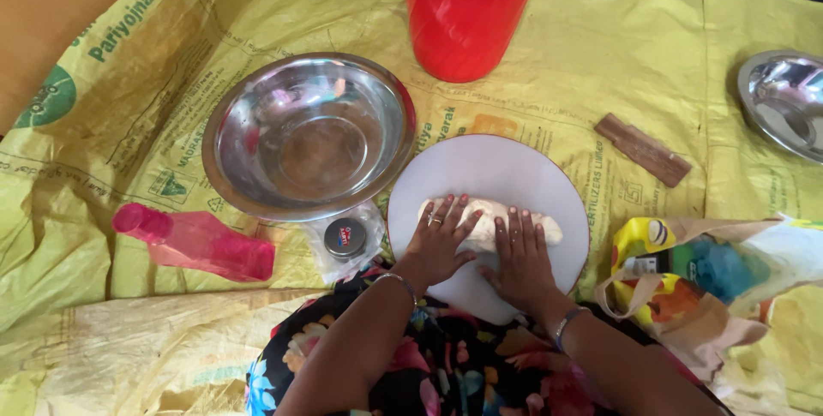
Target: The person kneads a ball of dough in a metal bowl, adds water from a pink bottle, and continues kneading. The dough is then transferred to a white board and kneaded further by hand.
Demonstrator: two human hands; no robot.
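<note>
While both our hands press down on it, the dough (489,221) lies as a pale roll across the middle of the round white board (489,167). Our left hand (439,240) lies flat over the dough's left end, fingers spread and straightened, a ring on one of them and a bangle at the wrist. Our right hand (519,257) lies flat over the right part, fingers straight and close together, nothing clenched; a bangle shows at that wrist too. Neither hand grips the dough; the palms and fingers only rest on top of it.

Just left of the board, and slightly above it, sits a steel bowl (309,135). At the board's lower left edge lies a small round tin (345,237) on clear plastic. Farther left of the board a pink bottle (195,243) lies on its side. Above the board stands a red bucket (463,9). To the board's upper right lies a brown wooden block (643,149), and well beyond that, at the frame's edge, a steel plate (784,101). Right of the board, near our right wrist, slumps a crumpled bag (686,275). Everything lies on a yellow sack sheet (600,65). Our floral lap fills the space below the board.
</note>
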